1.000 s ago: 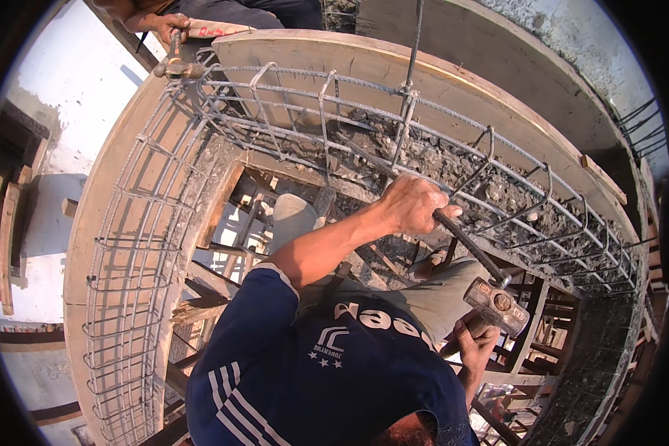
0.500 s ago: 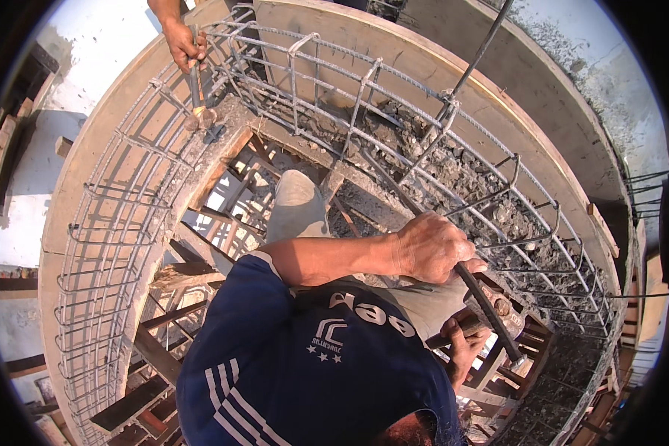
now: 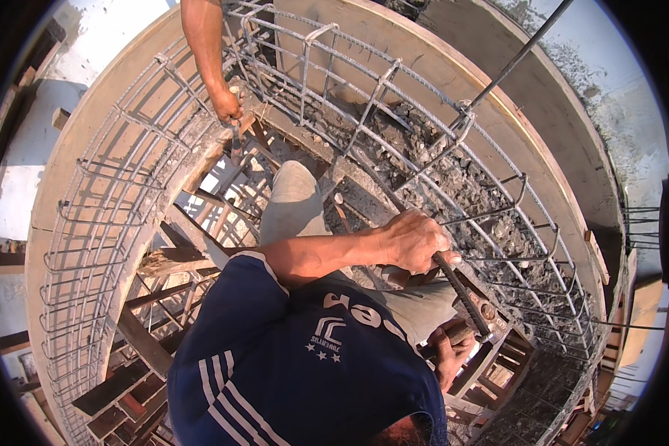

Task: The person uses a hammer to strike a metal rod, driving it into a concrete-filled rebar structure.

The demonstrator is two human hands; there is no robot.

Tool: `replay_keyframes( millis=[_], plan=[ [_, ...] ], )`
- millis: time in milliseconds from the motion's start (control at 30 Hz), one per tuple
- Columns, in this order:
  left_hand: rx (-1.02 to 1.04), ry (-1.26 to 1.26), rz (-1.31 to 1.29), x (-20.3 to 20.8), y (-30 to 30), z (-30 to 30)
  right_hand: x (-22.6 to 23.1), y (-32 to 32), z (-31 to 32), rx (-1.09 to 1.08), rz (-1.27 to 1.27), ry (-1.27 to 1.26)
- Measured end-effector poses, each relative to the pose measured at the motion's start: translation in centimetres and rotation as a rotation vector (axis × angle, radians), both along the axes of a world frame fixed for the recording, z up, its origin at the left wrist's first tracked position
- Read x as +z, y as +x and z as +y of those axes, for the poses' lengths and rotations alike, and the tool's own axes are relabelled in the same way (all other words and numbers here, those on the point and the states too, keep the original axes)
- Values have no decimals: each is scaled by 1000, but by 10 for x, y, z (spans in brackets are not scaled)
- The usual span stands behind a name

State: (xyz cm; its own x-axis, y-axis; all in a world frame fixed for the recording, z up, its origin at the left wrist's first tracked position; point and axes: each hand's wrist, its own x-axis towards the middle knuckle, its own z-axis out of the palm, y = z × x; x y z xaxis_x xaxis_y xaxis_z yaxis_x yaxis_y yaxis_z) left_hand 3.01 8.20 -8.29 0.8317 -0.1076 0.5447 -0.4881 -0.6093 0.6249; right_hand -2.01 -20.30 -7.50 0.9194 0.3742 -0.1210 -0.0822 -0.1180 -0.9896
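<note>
My left hand (image 3: 415, 241) is closed around a long dark steel bar (image 3: 464, 297). From the fist, the bar runs up and left toward the broken concrete; its other end slants down and right. My right hand (image 3: 452, 355), partly hidden, grips a hammer's handle below. The hammer (image 3: 489, 311) has its metal head close behind the bar's lower end; whether they touch, I cannot tell. At the upper left, another person's hand (image 3: 227, 105) holds a tool (image 3: 236, 149) pointing down over the inner wooden edge.
A curved cage of reinforcing bars (image 3: 394, 126) runs beside rough broken concrete (image 3: 476, 197). Curved form panels (image 3: 483, 82) stand behind it. A second bar cage (image 3: 100, 215) curves along the left. Wooden beams (image 3: 145, 342) cross the gap below, beside my knee (image 3: 293, 193).
The other person's hand has come lower and nearer, with more forearm showing. My hands, the bar and the hammer sit slightly further left in view; both grips are kept.
</note>
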Motion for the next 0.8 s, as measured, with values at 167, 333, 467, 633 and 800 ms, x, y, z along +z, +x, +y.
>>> replay_keyframes(
  millis=[167,333,467,633,800],
  plan=[
    [17,-62,-32,47,-38,12,16,2,11,-34,-5,-49],
    [122,-25,-287,18,-16,56,3,11,26,60,-53,-23],
    [352,11,-236,-60,18,116,9,16,54,145,-21,3],
    [260,330,103,-112,43,81,12,11,54,156,21,-165],
    [149,254,242,-58,20,34,8,-9,42,-78,20,-201]
  ],
)
